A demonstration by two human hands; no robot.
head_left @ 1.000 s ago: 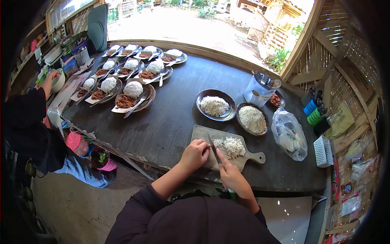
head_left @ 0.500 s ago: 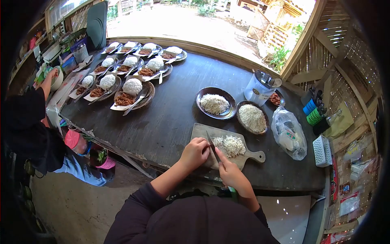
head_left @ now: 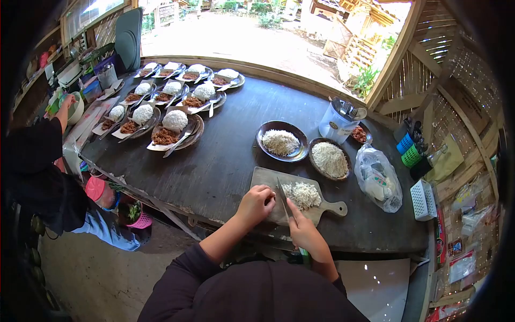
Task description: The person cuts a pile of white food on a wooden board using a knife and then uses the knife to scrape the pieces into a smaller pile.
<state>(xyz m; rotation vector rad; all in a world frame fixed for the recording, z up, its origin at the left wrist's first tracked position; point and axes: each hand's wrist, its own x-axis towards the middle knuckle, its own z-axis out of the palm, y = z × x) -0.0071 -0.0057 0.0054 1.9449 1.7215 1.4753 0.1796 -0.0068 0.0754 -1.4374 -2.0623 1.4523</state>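
Observation:
My right hand (head_left: pixel 304 225) is wrapped round the handle of a knife (head_left: pixel 283 197), whose blade points away from me over the wooden cutting board (head_left: pixel 262 176). To the left, my left hand (head_left: pixel 258 204) rests at the board's left part with fingers curled; what they hold, if anything, is hidden. A pile of pale shredded food (head_left: pixel 302 195) lies on the board, right of the blade. Behind the board sit a dark bowl of pale shreds (head_left: pixel 280 142) and a second bowl of finer pale food (head_left: pixel 330 159).
Several plates with rice and brown food (head_left: pixel 175 119) fill the table's left part. Cutlery stands in a clear tub (head_left: pixel 338 124), near a plastic bag (head_left: pixel 379 180) and a white basket (head_left: pixel 423 200). At the far left, a co-worker's hand (head_left: pixel 67 102) reaches into a bowl.
The knife blade has shifted slightly at the left edge of the shredded pile. The view has moved a little. My left hand stays curled beside the knife.

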